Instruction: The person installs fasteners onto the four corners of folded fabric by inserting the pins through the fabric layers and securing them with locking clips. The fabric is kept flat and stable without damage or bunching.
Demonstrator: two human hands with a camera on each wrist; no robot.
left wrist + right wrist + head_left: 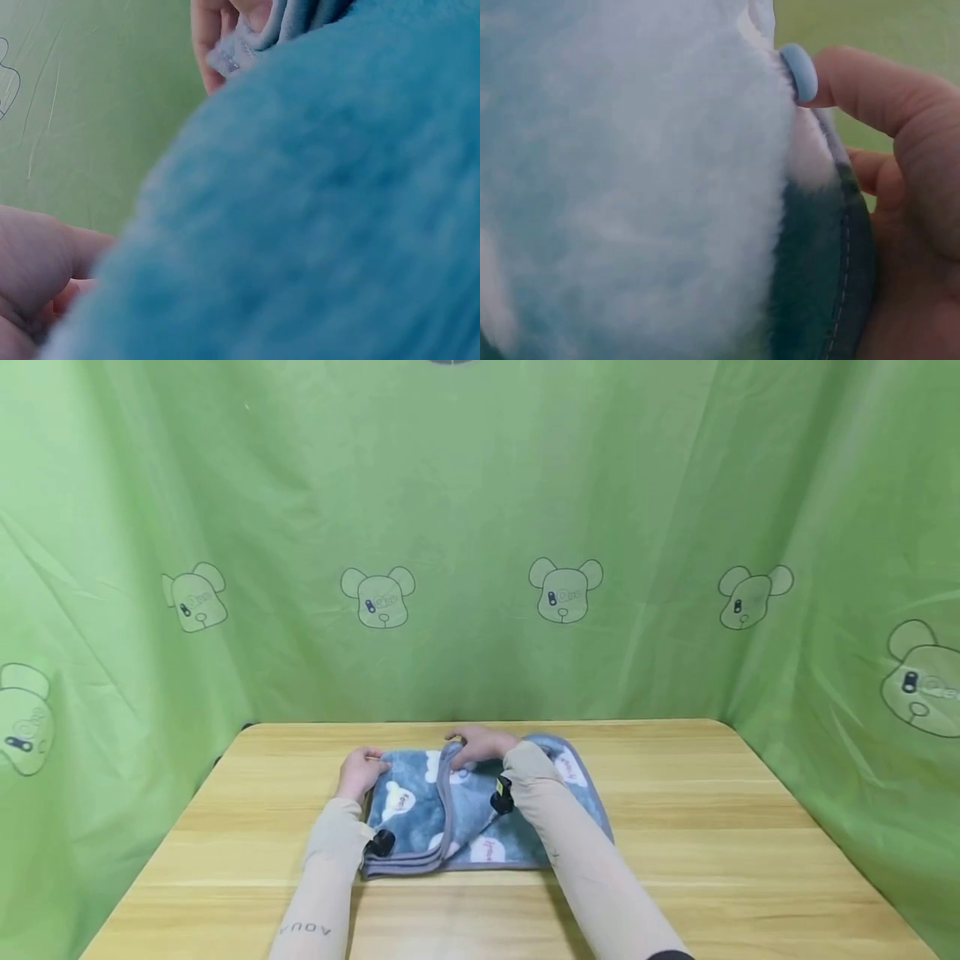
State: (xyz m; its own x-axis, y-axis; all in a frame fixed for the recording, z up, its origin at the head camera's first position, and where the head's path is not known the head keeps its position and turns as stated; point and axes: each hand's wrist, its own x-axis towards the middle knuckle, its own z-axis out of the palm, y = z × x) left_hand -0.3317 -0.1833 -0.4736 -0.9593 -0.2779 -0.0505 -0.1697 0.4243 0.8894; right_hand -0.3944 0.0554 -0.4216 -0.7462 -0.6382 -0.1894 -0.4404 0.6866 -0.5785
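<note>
A teal fleece blanket (412,818) with white bear-like patches and a grey-blue bound edge lies folded in layers on the table. At its back left corner, my left hand (361,770) holds the folded layers; in the left wrist view, blue fleece hides part of those fingers. My right hand (480,743) grips a raised flap of the blanket near the back edge, toward the middle. The right wrist view shows the thumb (855,79), with a light blue nail, on the fleece and other fingers behind the edge. The blanket's right part lies flatter.
The light wood table (675,827) extends around the blanket on all sides. A green curtain (465,485) printed with bear heads hangs behind the table and along both sides. Small black cameras sit on both wrists, over beige sleeves (577,843).
</note>
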